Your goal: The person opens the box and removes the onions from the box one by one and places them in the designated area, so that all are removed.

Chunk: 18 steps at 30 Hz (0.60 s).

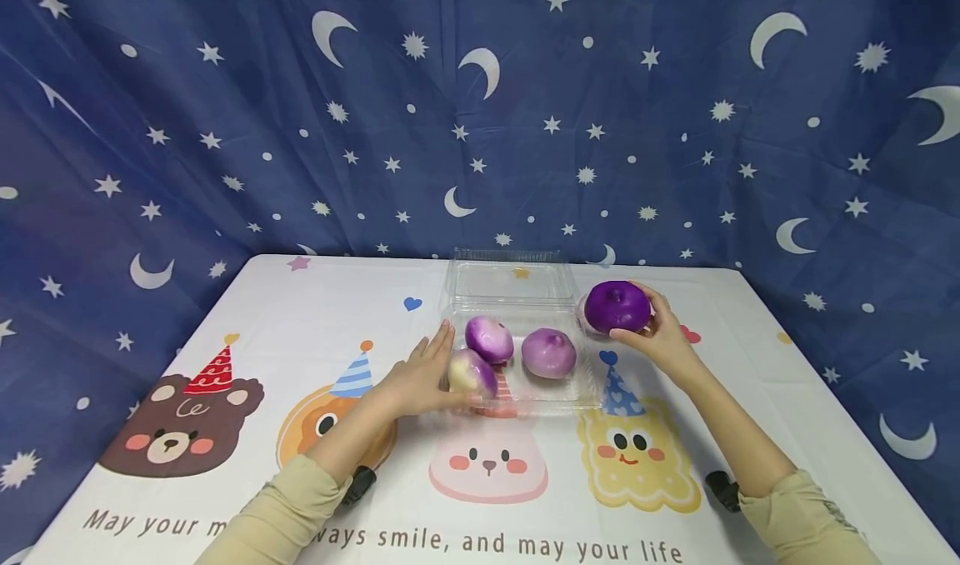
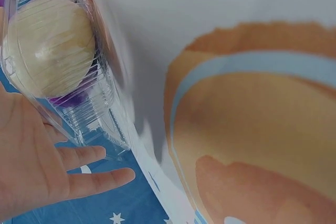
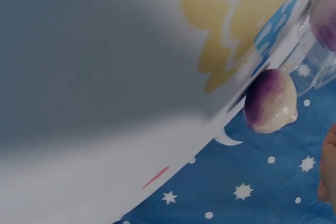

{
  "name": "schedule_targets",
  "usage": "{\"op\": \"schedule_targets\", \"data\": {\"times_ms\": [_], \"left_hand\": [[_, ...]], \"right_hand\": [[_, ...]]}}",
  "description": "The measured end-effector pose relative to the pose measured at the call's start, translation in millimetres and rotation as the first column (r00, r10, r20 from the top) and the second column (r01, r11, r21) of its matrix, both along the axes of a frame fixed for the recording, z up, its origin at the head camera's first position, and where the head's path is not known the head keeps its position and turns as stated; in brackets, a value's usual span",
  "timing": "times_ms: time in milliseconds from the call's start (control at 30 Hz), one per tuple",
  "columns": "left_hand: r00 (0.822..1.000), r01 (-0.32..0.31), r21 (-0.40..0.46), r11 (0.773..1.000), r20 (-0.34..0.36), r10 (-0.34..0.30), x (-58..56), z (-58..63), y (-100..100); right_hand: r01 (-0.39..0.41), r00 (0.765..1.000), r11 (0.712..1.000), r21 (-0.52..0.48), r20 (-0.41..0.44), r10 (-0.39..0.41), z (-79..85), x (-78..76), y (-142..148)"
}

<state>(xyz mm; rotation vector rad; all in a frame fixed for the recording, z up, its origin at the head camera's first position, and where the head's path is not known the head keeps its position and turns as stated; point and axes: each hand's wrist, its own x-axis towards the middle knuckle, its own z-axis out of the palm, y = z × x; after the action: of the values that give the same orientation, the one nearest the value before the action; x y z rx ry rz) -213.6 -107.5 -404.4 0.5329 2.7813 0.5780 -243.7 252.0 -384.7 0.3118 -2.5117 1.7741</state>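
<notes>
My right hand [image 1: 663, 340] grips a dark purple onion [image 1: 617, 305] just off the right side of a clear plastic clamshell box [image 1: 510, 394]. Partly hidden behind it is a pale purple and white onion [image 3: 270, 100], on the table beside the box. Fingers spread, my left hand [image 1: 420, 377] rests along the box's left wall, thumb at the front corner. Inside the box are a cream and purple onion [image 1: 471, 373], a purple and white onion [image 1: 489, 339] and a light purple onion [image 1: 549, 353]. Only the edge of my right hand [image 3: 328, 166] shows in the right wrist view.
The box's hinged lid [image 1: 512, 282] lies back toward the far table edge. A white tablecloth [image 1: 757, 432] with cartoon figures covers the table. Behind it hangs a dark blue curtain [image 1: 525, 173] with moons and stars.
</notes>
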Motion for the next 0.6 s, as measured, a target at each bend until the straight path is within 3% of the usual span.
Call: {"op": "schedule_targets", "data": {"times_ms": [167, 400, 600], "left_hand": [[1.0, -0.002, 0.003, 1.0, 0.002, 0.002, -0.6, 1.2, 0.6], [1.0, 0.005, -0.004, 1.0, 0.006, -0.005, -0.6, 3.9, 1.6], [1.0, 0.004, -0.003, 1.0, 0.006, -0.004, 0.9, 4.0, 1.4]], "right_hand": [[0.049, 0.999, 0.999, -0.022, -0.018, -0.049, -1.7, -0.6, 7.3], [0.046, 0.988, 0.999, -0.024, -0.148, -0.049, -6.3, -2.1, 19.0], [0.088, 0.985, 0.996, -0.028, -0.146, -0.091, -7.2, -3.4, 25.4]]}}
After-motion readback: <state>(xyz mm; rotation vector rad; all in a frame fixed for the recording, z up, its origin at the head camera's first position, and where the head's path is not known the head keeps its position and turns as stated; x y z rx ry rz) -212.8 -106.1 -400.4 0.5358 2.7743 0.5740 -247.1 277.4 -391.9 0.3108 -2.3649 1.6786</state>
